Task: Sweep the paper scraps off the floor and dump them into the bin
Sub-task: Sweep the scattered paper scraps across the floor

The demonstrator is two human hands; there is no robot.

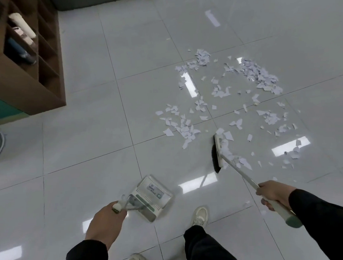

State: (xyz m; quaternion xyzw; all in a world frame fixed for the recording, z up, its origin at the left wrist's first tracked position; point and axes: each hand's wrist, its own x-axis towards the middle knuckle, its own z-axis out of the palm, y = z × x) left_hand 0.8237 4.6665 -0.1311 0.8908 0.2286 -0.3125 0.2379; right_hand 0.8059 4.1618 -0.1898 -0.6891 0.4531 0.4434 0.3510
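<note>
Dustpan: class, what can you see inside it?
Inside the dustpan only a printed label and a green strip show, no paper scraps. Its near end sits partly behind the left hand.

The floor (pixel 90 172) under me is glossy, smooth tile. My dustpan (pixel 152 197) looks like pale plastic; the paper scraps (pixel 260 74) are matt, the shelf (pixel 27 81) brown wood.

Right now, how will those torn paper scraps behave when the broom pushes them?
The paper scraps look thin and light, so they will probably slide easily on the glossy floor. Some may flutter aside; a few already cling around the broom head.
</note>
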